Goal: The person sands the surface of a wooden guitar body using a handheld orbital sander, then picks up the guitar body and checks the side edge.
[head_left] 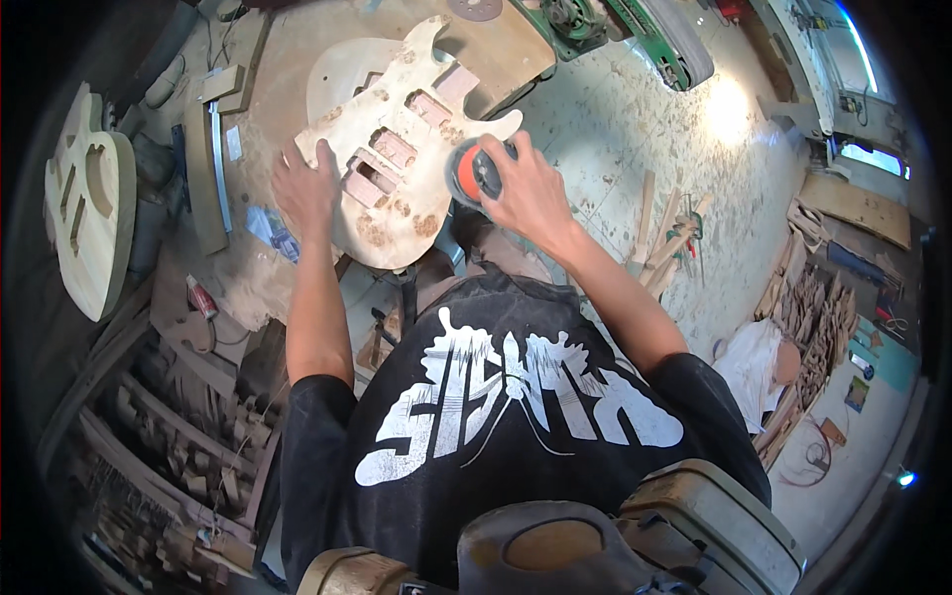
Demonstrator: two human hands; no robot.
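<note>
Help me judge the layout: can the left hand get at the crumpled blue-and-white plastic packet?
Likely yes: the packet lies near the left hand, apparently uncovered, though that hand steadies the pale wooden guitar body.

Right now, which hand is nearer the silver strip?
Left. Your left hand, touching the guitar body, is right of the silver strip; your right hand, holding the sander, is farther right.

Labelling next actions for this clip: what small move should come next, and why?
Probably a short sweep of the round orange-and-black sander along the guitar body's right edge. The right hand grips the tool at that edge, while the left hand is at the opposite edge, apparently steadying it. I can't tell whether the sander is running.
</note>
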